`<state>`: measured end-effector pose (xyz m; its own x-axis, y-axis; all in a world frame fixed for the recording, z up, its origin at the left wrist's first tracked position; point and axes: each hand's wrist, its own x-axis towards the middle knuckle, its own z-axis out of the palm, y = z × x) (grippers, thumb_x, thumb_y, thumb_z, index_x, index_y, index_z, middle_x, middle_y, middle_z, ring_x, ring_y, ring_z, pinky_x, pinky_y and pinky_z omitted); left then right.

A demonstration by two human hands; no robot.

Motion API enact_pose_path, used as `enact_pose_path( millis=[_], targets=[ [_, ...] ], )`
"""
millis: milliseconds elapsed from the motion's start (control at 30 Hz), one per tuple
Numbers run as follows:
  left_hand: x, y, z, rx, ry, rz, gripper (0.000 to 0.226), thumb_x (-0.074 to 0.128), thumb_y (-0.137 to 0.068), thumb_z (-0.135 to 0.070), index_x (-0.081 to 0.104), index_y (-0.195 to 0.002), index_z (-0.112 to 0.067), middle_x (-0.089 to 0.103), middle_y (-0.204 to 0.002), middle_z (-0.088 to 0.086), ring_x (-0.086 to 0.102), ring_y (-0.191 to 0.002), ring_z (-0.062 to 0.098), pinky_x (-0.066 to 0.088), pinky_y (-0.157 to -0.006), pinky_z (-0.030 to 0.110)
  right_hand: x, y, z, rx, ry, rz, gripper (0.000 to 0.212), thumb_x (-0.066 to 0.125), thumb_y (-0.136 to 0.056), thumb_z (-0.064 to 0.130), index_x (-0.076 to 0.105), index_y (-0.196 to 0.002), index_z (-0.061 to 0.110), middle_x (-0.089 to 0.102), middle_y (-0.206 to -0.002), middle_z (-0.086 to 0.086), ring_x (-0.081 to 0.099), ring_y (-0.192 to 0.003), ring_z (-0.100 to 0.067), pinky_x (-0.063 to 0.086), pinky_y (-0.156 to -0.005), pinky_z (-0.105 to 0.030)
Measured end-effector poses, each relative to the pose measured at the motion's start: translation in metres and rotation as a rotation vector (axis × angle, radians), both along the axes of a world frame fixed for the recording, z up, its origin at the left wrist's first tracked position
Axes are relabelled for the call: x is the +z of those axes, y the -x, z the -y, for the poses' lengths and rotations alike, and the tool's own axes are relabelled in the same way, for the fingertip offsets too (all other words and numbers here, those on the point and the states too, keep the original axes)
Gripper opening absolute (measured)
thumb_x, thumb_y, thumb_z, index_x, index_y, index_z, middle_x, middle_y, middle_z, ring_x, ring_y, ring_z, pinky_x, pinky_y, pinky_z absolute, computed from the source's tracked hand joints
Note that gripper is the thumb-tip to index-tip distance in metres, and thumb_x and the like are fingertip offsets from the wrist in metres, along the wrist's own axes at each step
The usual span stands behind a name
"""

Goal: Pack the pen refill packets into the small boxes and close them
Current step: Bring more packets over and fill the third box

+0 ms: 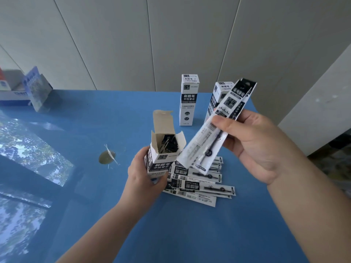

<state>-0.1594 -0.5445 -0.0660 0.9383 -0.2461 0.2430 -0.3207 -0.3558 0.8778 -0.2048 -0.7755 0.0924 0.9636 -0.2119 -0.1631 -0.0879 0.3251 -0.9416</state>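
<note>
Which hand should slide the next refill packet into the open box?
The right hand. It already pinches a refill packet, tilted with its lower end just beside the open box. The left hand grips that box upright, flaps open, so it should likely just steady it.

Bare forearms (106,223), apparently sleeveless.

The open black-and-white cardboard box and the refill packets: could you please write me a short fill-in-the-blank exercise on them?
1. The open black-and-white cardboard box is gripped by the ____ hand.
2. The right hand pinches a long white-and-black refill packet held ____ the table, not in the box.
3. Loose packets lie in a pile on the ____ table.
4. Behind stand ____ closed boxes.

Missing words: left; above; blue; two
</note>
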Motion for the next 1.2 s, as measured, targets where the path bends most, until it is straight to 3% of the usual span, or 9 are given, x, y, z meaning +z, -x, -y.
enact_pose_path(
  millis=[100,200,333,533,767,933,1000,1100,1200],
  targets=[
    [0.001,0.001,0.000,0.000,-0.029,0.007,0.078,0.072,-0.075,-0.026,0.029,-0.121,-0.072,0.057,-0.110,-0.030,0.062,-0.107,0.017,0.052,-0.079,0.021,0.005,-0.008,-0.011,-0.074,0.135,0.090,0.005,0.073,-0.089,0.008,0.075,-0.092,0.011,0.080,-0.092,-0.005,0.078,-0.087,-0.019,0.061,-0.075,-0.026],
    [0.003,0.003,0.000,-0.006,-0.052,0.012,0.080,0.071,-0.076,-0.028,0.025,-0.122,-0.073,0.056,-0.116,-0.025,0.059,-0.113,0.021,0.055,-0.089,0.044,0.008,-0.018,-0.020,-0.089,0.273,0.127,0.006,0.073,-0.092,0.010,0.075,-0.089,0.015,0.081,-0.091,-0.003,0.078,-0.087,-0.018,0.060,-0.072,-0.025],
    [0.006,0.005,0.002,0.003,-0.109,0.035,0.081,0.069,-0.076,-0.034,0.019,-0.123,-0.077,0.055,-0.121,-0.015,0.055,-0.115,0.024,0.050,-0.094,0.054,0.008,-0.031,-0.032,-0.085,0.453,0.151,0.007,0.076,-0.089,0.013,0.076,-0.086,0.020,0.081,-0.087,0.003,0.078,-0.082,-0.014,0.064,-0.074,-0.032],
    [0.011,0.006,0.006,-0.002,-0.124,0.083,0.075,0.065,-0.076,-0.039,0.021,-0.126,-0.073,0.050,-0.117,-0.026,0.049,-0.114,0.010,0.047,-0.095,0.054,-0.006,-0.033,-0.048,-0.076,0.638,0.096,0.015,0.078,-0.082,0.032,0.078,-0.093,0.022,0.080,-0.083,0.009,0.077,-0.076,-0.011,0.063,-0.077,-0.046],
    [0.005,0.007,0.002,0.012,-0.065,0.010,0.077,0.071,-0.078,-0.032,0.025,-0.127,-0.069,0.054,-0.125,-0.012,0.057,-0.116,0.029,0.051,-0.092,0.056,-0.018,-0.022,-0.047,0.007,0.753,0.062,0.016,0.080,-0.083,0.036,0.077,-0.091,0.023,0.079,-0.082,0.009,0.075,-0.074,-0.008,0.063,-0.075,-0.043],
    [0.005,0.007,0.002,0.046,-0.059,0.004,0.076,0.072,-0.078,-0.032,0.026,-0.125,-0.070,0.058,-0.117,-0.015,0.059,-0.111,0.029,0.052,-0.089,0.055,-0.015,-0.018,-0.034,0.274,0.731,0.074,0.053,0.084,-0.065,0.063,0.070,-0.111,0.041,0.072,-0.106,0.020,0.068,-0.101,0.001,0.056,-0.091,-0.032],
    [0.005,0.008,0.002,0.069,-0.059,-0.006,0.076,0.072,-0.077,-0.035,0.025,-0.123,-0.072,0.058,-0.117,-0.017,0.059,-0.112,0.028,0.051,-0.091,0.053,-0.018,-0.019,-0.020,0.271,0.665,0.091,0.060,0.078,-0.065,0.070,0.068,-0.117,0.041,0.071,-0.112,0.018,0.067,-0.104,0.000,0.055,-0.089,-0.027],
    [0.007,0.009,0.003,0.081,-0.059,-0.024,0.076,0.071,-0.075,-0.038,0.024,-0.121,-0.075,0.058,-0.120,-0.014,0.058,-0.115,0.028,0.051,-0.092,0.053,-0.037,-0.021,-0.002,0.215,0.657,0.033,0.034,0.074,-0.082,0.055,0.070,-0.112,0.040,0.072,-0.105,0.017,0.067,-0.088,0.002,0.054,-0.077,-0.021],
    [0.008,0.008,0.004,0.077,-0.041,-0.063,0.075,0.072,-0.075,-0.038,0.025,-0.119,-0.075,0.058,-0.123,-0.012,0.057,-0.119,0.030,0.052,-0.093,0.055,-0.073,-0.025,0.011,0.211,1.067,-0.145,0.026,0.072,-0.092,0.037,0.070,-0.118,0.034,0.070,-0.105,0.018,0.064,-0.099,-0.002,0.052,-0.091,-0.028]
  ],
)
